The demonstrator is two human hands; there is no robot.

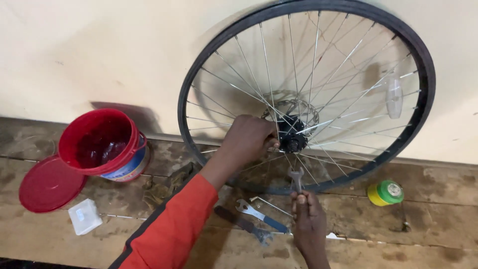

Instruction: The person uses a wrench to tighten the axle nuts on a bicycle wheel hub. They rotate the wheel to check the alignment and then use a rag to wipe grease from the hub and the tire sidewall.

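Observation:
A spoked bicycle wheel [420,55] with a black rim leans upright against a pale wall, standing on a wooden surface. My left hand [247,138], in an orange sleeve, reaches through the spokes and its fingers pinch at the black hub [292,133]. My right hand [307,219] is below the hub, closed around a small metal open-ended wrench [297,178] held upright, its jaw pointing up toward the hub.
A red bucket [102,142] stands at the left with its red lid [49,183] lying beside it and a small clear plastic box [85,215] in front. Two spanners [259,215] lie on the wood below the wheel. A yellow-green round tin [386,193] sits at the right.

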